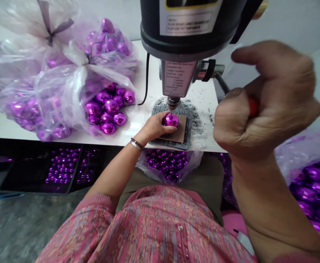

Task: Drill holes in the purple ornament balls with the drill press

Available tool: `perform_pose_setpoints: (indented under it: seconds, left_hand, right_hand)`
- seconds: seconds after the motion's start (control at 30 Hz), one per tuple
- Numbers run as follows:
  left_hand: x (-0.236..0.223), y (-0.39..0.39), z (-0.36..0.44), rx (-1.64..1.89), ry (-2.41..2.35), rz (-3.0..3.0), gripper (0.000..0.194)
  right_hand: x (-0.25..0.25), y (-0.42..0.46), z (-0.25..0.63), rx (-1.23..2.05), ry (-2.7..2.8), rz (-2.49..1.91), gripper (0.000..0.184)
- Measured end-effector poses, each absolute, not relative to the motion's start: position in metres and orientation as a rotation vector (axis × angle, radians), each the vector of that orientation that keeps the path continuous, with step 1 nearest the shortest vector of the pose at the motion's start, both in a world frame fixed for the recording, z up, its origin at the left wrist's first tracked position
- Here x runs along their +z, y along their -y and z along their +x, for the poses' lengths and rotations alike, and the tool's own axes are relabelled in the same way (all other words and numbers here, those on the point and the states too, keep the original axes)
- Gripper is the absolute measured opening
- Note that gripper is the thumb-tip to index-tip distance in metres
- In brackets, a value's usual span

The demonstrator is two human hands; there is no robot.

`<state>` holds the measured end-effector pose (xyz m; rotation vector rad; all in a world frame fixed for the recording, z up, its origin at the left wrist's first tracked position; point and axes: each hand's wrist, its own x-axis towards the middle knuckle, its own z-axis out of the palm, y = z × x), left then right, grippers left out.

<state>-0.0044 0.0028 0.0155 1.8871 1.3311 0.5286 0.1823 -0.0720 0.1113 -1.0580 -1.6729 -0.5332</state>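
My left hand [157, 126] grips a shiny purple faceted ball [172, 120] between thumb and fingers. The ball sits on a brown board [180, 133], which lies on the dark base plate [187, 140] of a bench drill press [179, 76]. Right above the ball is the drill's chuck [173, 102], its bit reaching down to the ball's top; whether it has entered cannot be made out. My right hand [266, 98], large and close at the right, is wrapped round the red knob [253, 106] of the drill's feed lever [221, 83].
Clear plastic bags [63, 87] of purple balls crowd the white table's [132, 128] left side. Dark shavings [199, 117] surround the base. An open bag of balls [167, 164] hangs below the table edge, black crates [39, 171] stand lower left, and another bag of balls [313, 186] is at right.
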Motion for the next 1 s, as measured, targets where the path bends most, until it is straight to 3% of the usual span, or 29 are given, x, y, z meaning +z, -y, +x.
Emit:
perform_pose_setpoints:
  seconds: [0.33, 0.83, 1.0]
  left_hand:
    - [0.012, 0.000, -0.004, 0.593, -1.332, 1.871, 0.044]
    - [0.007, 0.003, -0.005, 0.615, -1.347, 1.803, 0.057]
    - [0.008, 0.005, -0.002, 0.614, -1.397, 1.801, 0.062]
  right_hand:
    - [0.086, 0.065, 0.180, -0.745, 1.588, -1.073, 0.037]
    - [0.056, 0.055, 0.177, -0.859, 1.509, -0.929, 0.033]
    - [0.088, 0.054, 0.178, -0.776, 1.425, -0.991, 0.039]
